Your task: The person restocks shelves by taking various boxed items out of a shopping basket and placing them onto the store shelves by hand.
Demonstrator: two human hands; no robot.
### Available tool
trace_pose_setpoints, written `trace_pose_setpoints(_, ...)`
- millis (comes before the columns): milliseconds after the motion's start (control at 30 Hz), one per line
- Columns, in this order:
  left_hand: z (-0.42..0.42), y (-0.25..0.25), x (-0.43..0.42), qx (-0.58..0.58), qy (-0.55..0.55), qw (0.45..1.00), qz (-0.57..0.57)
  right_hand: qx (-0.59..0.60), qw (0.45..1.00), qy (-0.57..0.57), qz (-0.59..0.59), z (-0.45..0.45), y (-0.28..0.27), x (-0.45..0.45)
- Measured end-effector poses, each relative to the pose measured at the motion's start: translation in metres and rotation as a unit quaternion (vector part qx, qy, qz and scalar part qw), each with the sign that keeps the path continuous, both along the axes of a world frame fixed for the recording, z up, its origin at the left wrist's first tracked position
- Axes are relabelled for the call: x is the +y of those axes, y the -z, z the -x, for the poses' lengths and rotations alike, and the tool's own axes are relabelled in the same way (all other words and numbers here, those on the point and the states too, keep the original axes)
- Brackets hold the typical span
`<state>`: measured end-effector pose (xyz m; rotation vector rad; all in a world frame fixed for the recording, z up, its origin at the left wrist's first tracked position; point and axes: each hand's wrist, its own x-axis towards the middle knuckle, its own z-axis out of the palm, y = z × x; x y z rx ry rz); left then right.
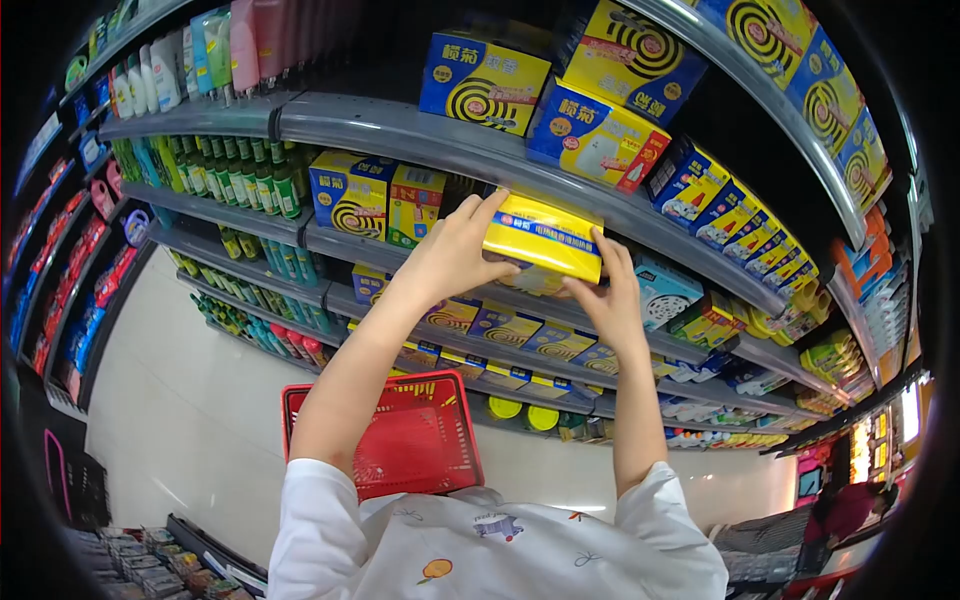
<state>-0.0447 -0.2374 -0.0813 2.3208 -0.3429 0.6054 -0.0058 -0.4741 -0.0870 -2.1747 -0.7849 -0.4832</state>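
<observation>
A yellow-and-blue box with printed characters is between my two hands, in front of the middle shelf. My left hand is closed on its left end, thumb below and fingers at the top edge. At the right end, my right hand grips it with the fingers along the side and the thumb underneath. Left of it on the shelf stand a blue-and-yellow mosquito coil box and a green-and-yellow box. Part of the shelf behind is hidden by the box and my hands.
Larger mosquito coil boxes stand on the shelf above. A red shopping basket is below my left arm. Green bottles line the shelf at left. Another person is at the lower right.
</observation>
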Motion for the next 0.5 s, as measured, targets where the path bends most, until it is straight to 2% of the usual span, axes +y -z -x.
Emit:
trace_pose_setpoints(33,-0.002,0.000,0.001,-0.001,0.006,1.000,0.008,0.011,1.000,0.002,0.002,-0.002,-0.004,0.001)
trace_pose_setpoints(133,-0.011,0.022,0.002,-0.109,0.014,0.993,0.043,0.002,1.000,0.009,-0.009,-0.003,-0.003,0.000)
trace_pose_setpoints(233,-0.017,0.045,-0.009,-0.051,-0.023,0.967,0.249,0.043,0.991,0.027,-0.121,-0.004,0.007,0.011)
trace_pose_setpoints(300,-0.027,0.045,-0.009,-0.065,-0.030,0.963,0.259,0.106,0.968,0.046,-0.224,-0.007,0.010,0.021)
trace_pose_setpoints(367,-0.038,0.046,-0.009,-0.037,-0.016,0.959,0.280,0.090,0.967,0.042,-0.235,-0.025,0.026,0.021)
trace_pose_setpoints(500,-0.058,0.049,-0.006,-0.076,-0.023,0.966,0.247,0.102,0.966,0.011,-0.238,-0.044,0.040,0.021)
